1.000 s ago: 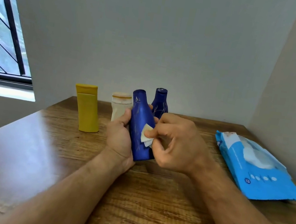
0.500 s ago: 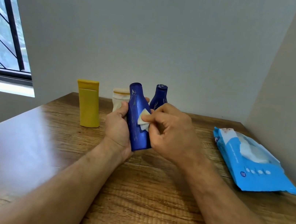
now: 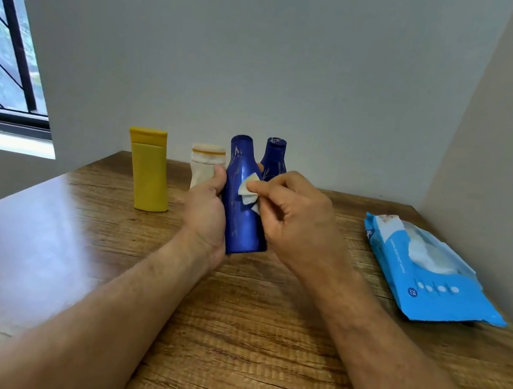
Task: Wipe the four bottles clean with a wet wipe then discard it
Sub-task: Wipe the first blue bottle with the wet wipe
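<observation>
The left hand [image 3: 204,210] grips a dark blue bottle [image 3: 244,202] from its nine o'clock side, thumb up along the wall, base apparently just off the wooden table [image 3: 259,344]. The right hand [image 3: 298,220] pinches a small folded wet wipe [image 3: 249,191] between thumb and forefinger and presses it on the bottle's shoulder at three o'clock.

Recommended practice: keep the left grip firm, turn the bottle between strokes, and carry the wipe over neck, cap and base.

Count: four bottles. One is held; three stand at twelve o'clock: a second dark blue bottle [image 3: 274,158], a cream bottle [image 3: 204,166] and a yellow bottle [image 3: 150,173]. One wipe is in use. One blue wipes pack [image 3: 429,273] lies at three o'clock.
</observation>
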`<action>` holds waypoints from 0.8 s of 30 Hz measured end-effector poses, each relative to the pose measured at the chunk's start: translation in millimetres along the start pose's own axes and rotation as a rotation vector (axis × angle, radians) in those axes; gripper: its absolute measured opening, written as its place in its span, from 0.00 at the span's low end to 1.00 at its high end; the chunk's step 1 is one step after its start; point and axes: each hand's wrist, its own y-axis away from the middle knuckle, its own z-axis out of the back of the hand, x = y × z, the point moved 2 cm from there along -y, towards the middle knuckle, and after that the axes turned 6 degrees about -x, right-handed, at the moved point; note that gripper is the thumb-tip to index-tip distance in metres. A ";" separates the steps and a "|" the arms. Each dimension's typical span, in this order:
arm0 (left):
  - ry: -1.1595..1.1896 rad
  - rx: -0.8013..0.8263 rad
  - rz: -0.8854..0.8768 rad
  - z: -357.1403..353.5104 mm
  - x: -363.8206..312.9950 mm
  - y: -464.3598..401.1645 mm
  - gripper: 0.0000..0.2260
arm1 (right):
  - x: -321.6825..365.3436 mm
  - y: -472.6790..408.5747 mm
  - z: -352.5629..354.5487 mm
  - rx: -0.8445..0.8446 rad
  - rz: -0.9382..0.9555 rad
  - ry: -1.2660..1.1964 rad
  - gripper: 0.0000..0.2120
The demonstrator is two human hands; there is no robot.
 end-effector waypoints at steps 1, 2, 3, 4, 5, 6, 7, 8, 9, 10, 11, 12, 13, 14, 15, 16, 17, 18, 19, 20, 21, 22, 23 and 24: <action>-0.006 -0.005 -0.004 0.7 -0.2 0.4 0.24 | 0.6 0.6 0.9 0.020 0.017 0.022 0.13; -0.005 -0.016 -0.011 1.8 -1.4 0.4 0.24 | 1.4 1.0 1.9 0.051 0.036 0.038 0.14; 0.001 -0.026 -0.018 3.2 -3.3 -0.5 0.25 | 2.0 1.1 2.7 0.092 0.049 0.042 0.14; 0.007 -0.038 -0.025 4.7 -5.1 -2.1 0.25 | 2.4 1.8 3.0 0.139 0.055 0.031 0.14; 0.011 -0.046 -0.037 6.0 -7.3 -3.9 0.26 | 3.1 2.4 2.8 0.185 0.058 0.008 0.13; 0.016 -0.057 -0.051 7.2 -9.1 -5.8 0.26 | 3.7 3.2 2.0 0.229 0.059 -0.019 0.12; 0.018 -0.067 -0.062 7.8 -10.0 -7.2 0.26 | 4.1 4.5 1.4 0.267 0.063 -0.044 0.11; 0.014 -0.077 -0.067 8.3 -10.5 -7.9 0.26 | 4.0 5.5 1.0 0.289 0.067 -0.059 0.10; 0.007 -0.076 -0.071 7.7 -10.7 -8.3 0.26 | 2.9 6.0 0.4 0.290 0.069 -0.060 0.10; -0.001 -0.066 -0.072 6.5 -10.2 -7.8 0.26 | 1.6 6.4 0.2 0.270 0.067 -0.048 0.10; -0.008 -0.050 -0.064 5.8 -8.9 -7.0 0.26 | 0.3 6.5 0.4 0.233 0.060 -0.032 0.10; -0.015 -0.032 -0.049 4.5 -7.5 -5.3 0.25 | -0.9 5.9 1.2 0.183 0.052 -0.018 0.10; -0.025 -0.012 -0.039 3.9 -5.9 -2.7 0.25 | -1.6 5.3 1.8 0.129 0.043 -0.010 0.10; -0.043 0.007 -0.037 3.6 -4.0 0.3 0.24 | -1.5 4.6 2.2 0.075 0.037 -0.007 0.11; -0.065 0.019 -0.039 3.2 -2.1 2.8 0.23 | -1.0 3.6 2.8 0.024 0.035 -0.001 0.11; -0.084 0.024 -0.045 2.7 -0.8 4.9 0.22 | -0.6 2.3 3.3 -0.024 0.031 0.004 0.12; -0.103 0.031 -0.055 1.8 0.3 6.7 0.20 | -0.1 0.7 4.2 -0.073 0.019 0.005 0.13; -0.120 0.040 -0.065 0.8 0.9 8.3 0.19 | 0.5 -1.4 5.5 -0.120 -0.001 0.000 0.13; -0.135 0.048 -0.068 -0.6 1.4 9.4 0.18 | 0.9 -3.5 7.2 -0.159 -0.021 -0.007 0.13; -0.147 0.056 -0.065 -1.6 1.8 11.1 0.18 | 1.5 -4.9 8.5 -0.185 -0.032 -0.014 0.13; -0.156 0.062 -0.062 -1.4 2.1 12.1 0.19 | 2.2 -5.0 9.3 -0.194 -0.034 -0.016 0.13; -0.158 0.067 -0.060 -1.4 2.1 13.0 0.19 | 2.5 -4.5 9.5 -0.186 -0.027 -0.014 0.12; -0.151 0.067 -0.055 -0.8 1.5 13.5 0.19 | 2.5 -3.4 9.6 -0.161 -0.015 -0.010 0.11; -0.132 0.065 -0.045 -0.1 1.0 13.4 0.19 | 2.3 -1.6 9.7 -0.119 0.005 -0.003 0.11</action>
